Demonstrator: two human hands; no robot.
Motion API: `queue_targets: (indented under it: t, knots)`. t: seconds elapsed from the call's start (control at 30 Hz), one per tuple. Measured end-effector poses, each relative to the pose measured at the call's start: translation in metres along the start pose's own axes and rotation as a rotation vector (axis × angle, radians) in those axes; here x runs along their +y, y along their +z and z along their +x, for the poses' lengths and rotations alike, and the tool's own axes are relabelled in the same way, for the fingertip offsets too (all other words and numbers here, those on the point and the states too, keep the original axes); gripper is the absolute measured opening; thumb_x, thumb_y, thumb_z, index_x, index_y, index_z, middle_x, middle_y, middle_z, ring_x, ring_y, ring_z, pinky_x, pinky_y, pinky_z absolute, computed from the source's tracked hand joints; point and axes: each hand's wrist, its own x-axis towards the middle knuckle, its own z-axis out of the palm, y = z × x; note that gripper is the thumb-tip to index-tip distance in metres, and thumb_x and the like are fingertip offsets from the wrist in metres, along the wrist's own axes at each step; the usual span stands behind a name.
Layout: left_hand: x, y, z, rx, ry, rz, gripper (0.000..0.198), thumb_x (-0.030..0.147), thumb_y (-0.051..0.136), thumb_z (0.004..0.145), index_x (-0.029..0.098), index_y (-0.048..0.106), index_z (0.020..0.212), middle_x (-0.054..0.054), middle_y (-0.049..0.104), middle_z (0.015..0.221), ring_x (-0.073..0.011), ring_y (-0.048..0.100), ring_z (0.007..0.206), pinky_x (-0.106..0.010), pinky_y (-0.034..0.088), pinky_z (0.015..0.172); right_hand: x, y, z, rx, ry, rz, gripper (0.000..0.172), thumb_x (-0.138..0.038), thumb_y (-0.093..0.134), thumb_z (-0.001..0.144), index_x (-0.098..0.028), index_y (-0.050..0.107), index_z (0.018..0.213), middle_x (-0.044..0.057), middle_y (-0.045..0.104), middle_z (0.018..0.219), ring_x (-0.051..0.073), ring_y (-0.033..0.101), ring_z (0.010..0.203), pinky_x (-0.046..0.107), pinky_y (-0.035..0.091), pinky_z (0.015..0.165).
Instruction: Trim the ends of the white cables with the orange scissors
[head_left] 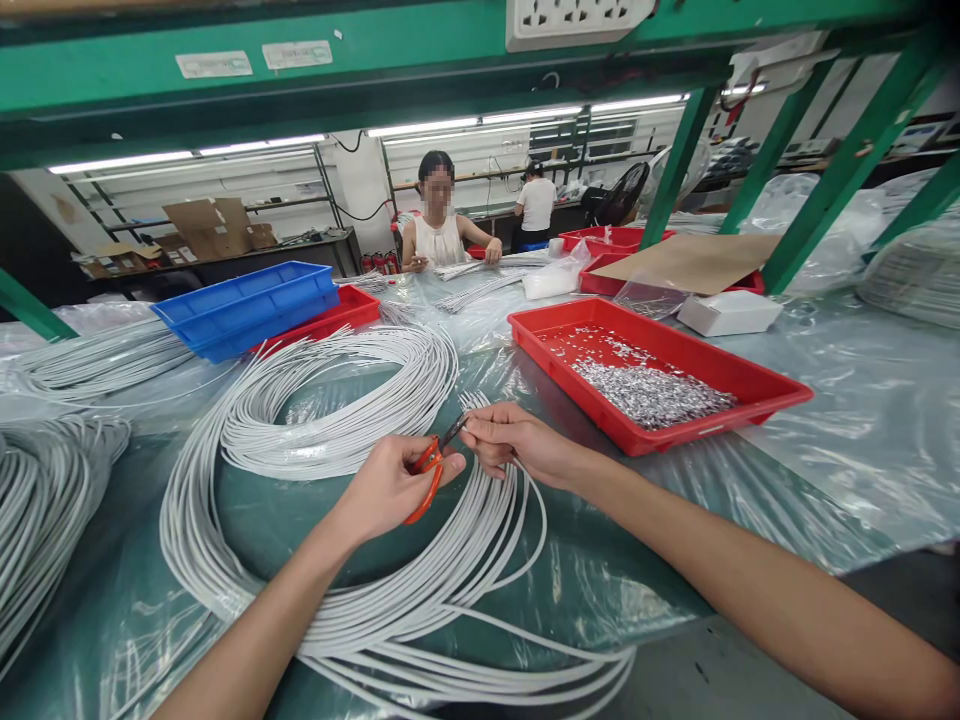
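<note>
My left hand (pixel 397 485) is closed around small orange-handled scissors (pixel 425 495), their dark blades angled toward my right fingertips. My right hand (pixel 510 437) is closed in a pinch at the blade tips, on the ends of white cables (pixel 472 400); several cable ends fan out just above the fingers. Exactly what lies between the blades is too small to tell. Below both hands, a large loose coil of white cable (pixel 202 540) rests on the plastic-covered bench. A second coil (pixel 420 370) overlaps it behind.
On the right, a red tray (pixel 772 385) holds a heap of tiny silver pieces (pixel 652 392). Blue trays (pixel 247 305) sit on a red one at left. More cable coils (pixel 45 510) lie left. A green shelf beam (pixel 412 65) crosses overhead. A person (pixel 439 225) sits opposite.
</note>
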Motion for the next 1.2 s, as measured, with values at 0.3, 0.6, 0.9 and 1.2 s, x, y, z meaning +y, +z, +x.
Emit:
queue_targets:
  t: [0.3, 0.6, 0.9, 1.2]
  knots:
    - [-0.001, 0.0, 0.001, -0.008, -0.022, 0.037, 0.047, 0.049, 0.062, 0.083, 0.018, 0.034, 0.06, 0.004, 0.025, 0.061, -0.0087, 0.022, 0.059, -0.025, 0.017, 0.052, -0.001, 0.001, -0.001, 0.032, 0.0, -0.01, 0.034, -0.045, 0.067, 0.084, -0.015, 0.058, 0.072, -0.011, 0.027, 0.048, 0.006, 0.021, 0.043, 0.022, 0.033, 0.044]
    - [-0.003, 0.002, -0.001, -0.051, -0.052, -0.051, 0.048, 0.048, 0.062, 0.084, 0.019, 0.035, 0.057, 0.005, 0.03, 0.053, -0.008, 0.024, 0.052, -0.026, 0.017, 0.051, -0.002, -0.001, 0.0, 0.031, -0.01, -0.016, 0.035, -0.045, 0.069, 0.084, -0.014, 0.058, 0.071, -0.011, 0.028, 0.048, 0.005, 0.021, 0.043, 0.022, 0.034, 0.043]
    - [-0.006, 0.005, 0.0, -0.028, -0.06, -0.062, 0.045, 0.047, 0.061, 0.085, 0.018, 0.039, 0.058, 0.005, 0.034, 0.051, -0.0078, 0.03, 0.05, -0.025, 0.02, 0.05, -0.001, 0.003, 0.001, 0.047, 0.017, 0.046, 0.032, -0.044, 0.069, 0.084, -0.013, 0.063, 0.077, -0.009, 0.037, 0.048, 0.006, 0.031, 0.042, 0.021, 0.035, 0.043]
    - [-0.005, 0.004, -0.001, -0.033, -0.088, -0.09, 0.046, 0.048, 0.061, 0.085, 0.017, 0.041, 0.057, 0.006, 0.039, 0.045, -0.0073, 0.035, 0.045, -0.022, 0.027, 0.047, -0.008, 0.011, -0.002, 0.254, -0.241, -0.304, 0.032, -0.043, 0.07, 0.082, -0.015, 0.064, 0.07, 0.0, 0.06, 0.059, 0.008, 0.045, 0.049, 0.023, 0.035, 0.047]
